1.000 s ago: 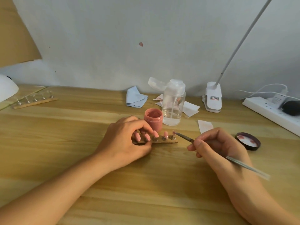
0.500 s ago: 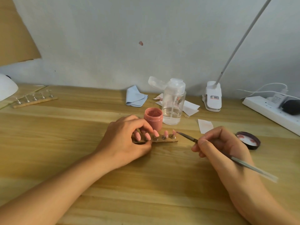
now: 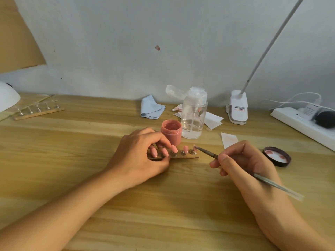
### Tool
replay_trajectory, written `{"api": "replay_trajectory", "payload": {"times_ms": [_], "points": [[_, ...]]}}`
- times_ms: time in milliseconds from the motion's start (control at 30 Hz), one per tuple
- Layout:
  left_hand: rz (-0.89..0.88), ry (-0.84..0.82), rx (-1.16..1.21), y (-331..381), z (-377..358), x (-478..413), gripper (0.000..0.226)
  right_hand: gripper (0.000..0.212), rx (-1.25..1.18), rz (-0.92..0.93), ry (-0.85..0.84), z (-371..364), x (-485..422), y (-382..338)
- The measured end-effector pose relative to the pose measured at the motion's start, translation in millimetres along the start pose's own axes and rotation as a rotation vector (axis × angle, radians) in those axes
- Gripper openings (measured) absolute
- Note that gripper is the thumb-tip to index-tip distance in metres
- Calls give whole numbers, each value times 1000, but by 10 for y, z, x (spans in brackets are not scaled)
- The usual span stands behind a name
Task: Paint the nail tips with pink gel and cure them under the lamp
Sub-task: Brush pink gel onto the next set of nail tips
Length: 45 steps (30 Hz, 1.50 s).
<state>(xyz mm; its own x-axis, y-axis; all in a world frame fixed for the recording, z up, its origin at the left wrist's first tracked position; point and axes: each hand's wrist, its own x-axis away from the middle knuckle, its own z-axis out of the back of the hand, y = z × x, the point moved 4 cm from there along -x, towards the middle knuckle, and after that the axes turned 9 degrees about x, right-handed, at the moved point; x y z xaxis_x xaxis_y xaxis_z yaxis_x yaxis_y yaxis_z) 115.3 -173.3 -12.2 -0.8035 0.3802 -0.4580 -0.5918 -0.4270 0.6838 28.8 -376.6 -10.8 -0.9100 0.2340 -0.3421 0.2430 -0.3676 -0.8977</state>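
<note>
— Since half a second ago the right hand (image 3: 244,162) is coming back leftward, and the brush (image 3: 206,152) is touching the rightmost nail tip (image 3: 195,147) again.

— How is that hand holding it?

— Thumb and fingers are curling round the brush near its dark end, pinching it like a pen. The pale handle is sticking out past the wrist.

— And the left hand (image 3: 137,154)?

— It is gripping the left end of the wooden strip (image 3: 183,156), fingers curling over the top and thumb pressing the near edge, pinning it to the desk (image 3: 72,160).

— Where are the nail tips (image 3: 185,148) sitting?

— Five are standing in a row on the strip, mid-desk between both hands, with pink showing on them. The open pink gel jar (image 3: 171,132) is standing just behind the strip, beside a clear pump bottle (image 3: 194,116). A dark lid (image 3: 277,156) is lying upside down right of the right hand.

— And the lamp?

— A white domed lamp (image 3: 7,98) is peeking in at the far left edge, well apart from the strip.

— Any writing?

— A label is showing on the white clip (image 3: 237,107) at the back, but its print is too small to read.
</note>
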Motion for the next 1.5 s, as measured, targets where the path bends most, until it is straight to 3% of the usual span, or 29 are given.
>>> {"api": "replay_trajectory", "payload": {"times_ms": [600,1500], "points": [[7,12,-4,-5,-5,2,30,6,6,-8,52,25,3,-11],[-4,12,-2,20,4,7,30,8,-22,-31,1,7,11,-22]]}}
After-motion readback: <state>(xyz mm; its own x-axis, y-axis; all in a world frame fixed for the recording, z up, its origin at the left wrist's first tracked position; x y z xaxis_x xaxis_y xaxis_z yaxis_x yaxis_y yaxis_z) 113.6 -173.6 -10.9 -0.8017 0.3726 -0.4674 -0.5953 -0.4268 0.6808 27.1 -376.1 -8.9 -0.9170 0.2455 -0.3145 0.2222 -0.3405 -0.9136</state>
